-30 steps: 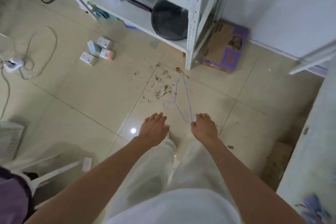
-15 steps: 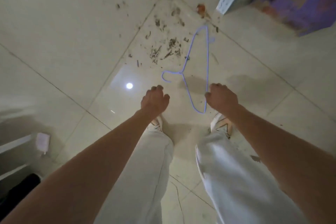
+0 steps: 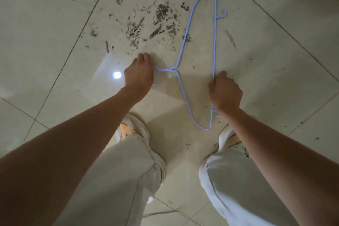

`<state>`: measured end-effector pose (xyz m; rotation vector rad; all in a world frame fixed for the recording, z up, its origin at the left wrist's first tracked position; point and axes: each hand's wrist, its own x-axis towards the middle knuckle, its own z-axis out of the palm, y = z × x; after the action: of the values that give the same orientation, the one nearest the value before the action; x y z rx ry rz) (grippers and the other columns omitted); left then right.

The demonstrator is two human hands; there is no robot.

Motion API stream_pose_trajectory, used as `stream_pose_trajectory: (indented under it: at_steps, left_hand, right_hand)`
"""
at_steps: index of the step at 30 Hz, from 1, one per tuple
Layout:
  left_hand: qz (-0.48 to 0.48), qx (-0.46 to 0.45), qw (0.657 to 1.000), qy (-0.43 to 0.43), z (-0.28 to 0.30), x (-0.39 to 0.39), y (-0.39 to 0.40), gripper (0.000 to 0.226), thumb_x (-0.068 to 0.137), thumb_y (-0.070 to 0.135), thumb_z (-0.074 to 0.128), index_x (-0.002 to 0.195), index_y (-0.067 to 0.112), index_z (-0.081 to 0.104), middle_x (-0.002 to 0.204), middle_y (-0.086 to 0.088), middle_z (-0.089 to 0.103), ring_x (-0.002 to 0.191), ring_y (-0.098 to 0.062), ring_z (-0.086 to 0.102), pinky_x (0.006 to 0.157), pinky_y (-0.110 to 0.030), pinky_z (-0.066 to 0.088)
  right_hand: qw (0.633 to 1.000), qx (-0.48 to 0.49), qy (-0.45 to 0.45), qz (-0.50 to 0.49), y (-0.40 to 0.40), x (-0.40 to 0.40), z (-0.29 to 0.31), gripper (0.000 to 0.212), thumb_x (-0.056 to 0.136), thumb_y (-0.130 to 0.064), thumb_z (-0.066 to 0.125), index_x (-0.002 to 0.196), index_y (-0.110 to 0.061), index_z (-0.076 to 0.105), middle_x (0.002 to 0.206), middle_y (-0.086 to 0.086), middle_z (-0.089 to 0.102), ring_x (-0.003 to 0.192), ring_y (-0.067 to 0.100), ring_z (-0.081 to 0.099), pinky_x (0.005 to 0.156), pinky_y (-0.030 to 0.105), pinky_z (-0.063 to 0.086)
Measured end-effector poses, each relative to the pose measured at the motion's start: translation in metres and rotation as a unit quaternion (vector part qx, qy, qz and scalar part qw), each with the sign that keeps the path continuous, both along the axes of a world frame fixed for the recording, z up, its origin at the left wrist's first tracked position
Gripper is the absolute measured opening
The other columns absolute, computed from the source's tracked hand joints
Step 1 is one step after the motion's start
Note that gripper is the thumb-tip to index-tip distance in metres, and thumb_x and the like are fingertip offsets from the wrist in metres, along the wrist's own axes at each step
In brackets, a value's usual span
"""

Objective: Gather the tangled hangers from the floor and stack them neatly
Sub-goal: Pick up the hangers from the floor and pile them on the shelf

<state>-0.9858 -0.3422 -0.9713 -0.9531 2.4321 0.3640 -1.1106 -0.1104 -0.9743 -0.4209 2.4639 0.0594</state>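
Hanger (image 3: 214,42): one thin lilac wire hanger lying on the floor in front of the feet, its straight bar running near to far on the right, its hook pointing left.
Left hand (image 3: 138,75): knuckles up, fingers curled over the hook end; whether they pinch the wire cannot be told.
Right hand (image 3: 225,93): closed in a fist around the straight bar, toward its near end.
Floor (image 3: 55,24): pale glossy tiles with dark grout lines; a bright lamp reflection lies just left of the left hand.
Dirt marks (image 3: 146,24): dark smudges scattered on the tile beyond the left hand.
Shoes (image 3: 131,128): light, beneath pale trousers.
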Motion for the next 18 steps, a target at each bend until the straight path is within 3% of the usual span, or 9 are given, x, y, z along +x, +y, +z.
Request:
stream_pose_trajectory:
  at_steps: [2,4,7,9,11,14,18]
  left_hand:
    - [-0.078,0.056,0.995,-0.019,0.012,0.016,-0.007,0.026,0.099,0.015,0.050,0.122,0.005,0.050,0.100,-0.020,0.068,0.086,-0.044,0.067,0.060,-0.040,0.043]
    - [-0.077,0.108,0.991,-0.029,0.041,0.028,-0.008,0.019,0.102,0.021,0.048,0.115,0.011,0.056,0.094,-0.019,0.070,0.084,-0.043,0.067,0.065,-0.043,0.052]
    - [0.063,0.171,0.983,-0.020,0.100,0.028,-0.004,0.020,0.098,0.020,0.051,0.105,0.014,0.068,0.095,-0.016,0.073,0.090,-0.040,0.067,0.076,-0.046,0.058]
    - [0.164,0.246,0.955,-0.004,0.148,0.024,-0.001,0.018,0.095,0.014,0.055,0.097,0.010,0.073,0.095,-0.017,0.074,0.091,-0.040,0.071,0.081,-0.048,0.062]
    - [0.236,0.297,0.925,0.035,0.200,0.020,-0.004,0.014,0.093,0.006,0.060,0.092,0.006,0.074,0.085,-0.019,0.073,0.079,-0.034,0.073,0.078,-0.046,0.065]
    - [0.278,0.362,0.884,0.099,0.306,0.007,-0.017,0.010,0.091,-0.006,0.064,0.094,-0.003,0.073,0.078,-0.021,0.068,0.057,-0.020,0.069,0.060,-0.031,0.064]
    - [0.280,0.443,0.838,0.153,0.444,-0.020,-0.031,0.009,0.095,-0.005,0.063,0.099,-0.004,0.071,0.071,-0.015,0.071,0.055,-0.013,0.072,0.052,-0.022,0.058]
  right_hand:
    - [0.999,0.012,-0.015,0.028,0.003,-0.004,0.012,0.027,0.094,-0.034,0.053,0.103,-0.010,0.062,0.094,0.017,0.069,0.088,0.040,0.070,0.066,0.036,0.037]
    - [0.998,0.018,-0.030,0.050,0.001,-0.002,0.036,0.026,0.089,-0.035,0.055,0.098,-0.012,0.064,0.090,0.016,0.067,0.086,0.039,0.068,0.066,0.034,0.037]
    - [0.999,0.012,-0.046,0.010,-0.003,0.009,0.089,0.024,0.089,-0.032,0.055,0.099,-0.013,0.066,0.092,0.017,0.066,0.093,0.040,0.066,0.069,0.036,0.040]
    - [0.998,0.009,-0.051,-0.022,-0.006,0.018,0.137,0.025,0.093,-0.030,0.054,0.104,-0.012,0.067,0.102,0.020,0.069,0.101,0.042,0.067,0.076,0.040,0.050]
    - [0.997,0.010,-0.060,-0.052,-0.007,0.026,0.188,0.025,0.097,-0.028,0.051,0.109,-0.012,0.066,0.107,0.022,0.070,0.104,0.043,0.068,0.083,0.041,0.054]
    - [0.993,-0.011,-0.049,-0.107,-0.003,0.033,0.284,0.024,0.101,-0.028,0.046,0.111,-0.015,0.064,0.103,0.020,0.072,0.102,0.041,0.068,0.080,0.041,0.052]
    - [0.966,-0.110,-0.017,-0.235,0.003,0.033,0.415,0.022,0.105,-0.028,0.048,0.108,-0.017,0.067,0.090,0.015,0.075,0.093,0.040,0.069,0.072,0.037,0.046]
